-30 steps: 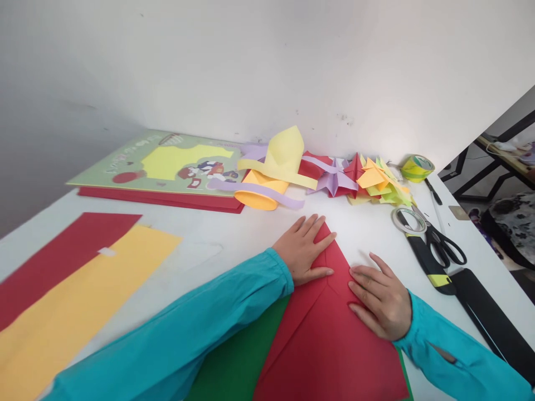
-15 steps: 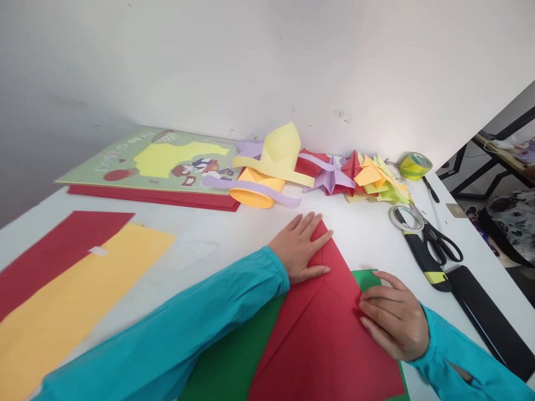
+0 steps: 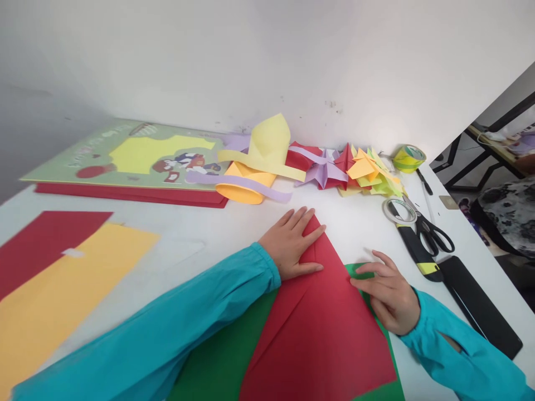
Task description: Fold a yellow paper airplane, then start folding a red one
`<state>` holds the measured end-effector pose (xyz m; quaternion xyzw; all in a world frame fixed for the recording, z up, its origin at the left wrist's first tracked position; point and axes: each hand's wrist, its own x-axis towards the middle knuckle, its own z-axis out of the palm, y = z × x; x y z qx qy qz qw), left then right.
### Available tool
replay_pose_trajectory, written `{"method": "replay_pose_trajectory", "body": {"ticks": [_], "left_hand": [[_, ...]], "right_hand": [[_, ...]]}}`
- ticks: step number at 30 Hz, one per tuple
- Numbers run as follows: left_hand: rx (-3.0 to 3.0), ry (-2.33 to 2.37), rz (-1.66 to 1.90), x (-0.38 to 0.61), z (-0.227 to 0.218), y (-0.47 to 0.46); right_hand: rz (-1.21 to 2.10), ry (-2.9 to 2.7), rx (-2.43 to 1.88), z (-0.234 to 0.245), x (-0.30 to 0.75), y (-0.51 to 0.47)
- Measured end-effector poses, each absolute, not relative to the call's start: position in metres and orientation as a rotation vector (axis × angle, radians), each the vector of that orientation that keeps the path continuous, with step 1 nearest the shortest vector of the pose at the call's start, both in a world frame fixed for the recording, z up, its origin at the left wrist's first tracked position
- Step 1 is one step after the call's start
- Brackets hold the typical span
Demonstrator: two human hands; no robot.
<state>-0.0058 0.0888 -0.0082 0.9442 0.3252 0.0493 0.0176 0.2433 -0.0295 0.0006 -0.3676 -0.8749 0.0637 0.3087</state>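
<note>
A folded sheet of red paper (image 3: 326,334) lies in front of me, narrowing to a point at its far end. Flat on that far end rests my left hand (image 3: 293,242), fingers spread and pressing on the paper. My right hand (image 3: 388,289) is at the paper's right edge, fingers apart, with a fingertip at or just above the edge. Beneath the red paper a green sheet (image 3: 225,345) shows on both sides. A crease line runs across the red paper near the left hand.
Red and yellow paper strips (image 3: 96,278) lie at left, behind them a printed pad (image 3: 96,153) on red sheets. Along the wall stand a yellow paper hat (image 3: 270,142), folded paper stars (image 3: 326,170) and yellow tape (image 3: 409,157). Scissors (image 3: 434,234), a tape roll (image 3: 400,211) and a black-handled cutter (image 3: 418,250) sit at right.
My right hand has shifted from lying along the red paper's right edge to a more raised pose, its fingers more apart. The left hand stays on the paper's tip. The view has shifted slightly.
</note>
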Motion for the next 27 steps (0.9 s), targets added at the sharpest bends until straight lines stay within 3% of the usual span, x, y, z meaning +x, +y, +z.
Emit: {"method": "replay_pose_trajectory", "body": {"ticks": [27], "left_hand": [[2.915, 1.008, 0.142, -0.008, -0.009, 0.091]], "right_hand": [[0.671, -2.378, -0.925, 0.021, 0.282, -0.078]]}}
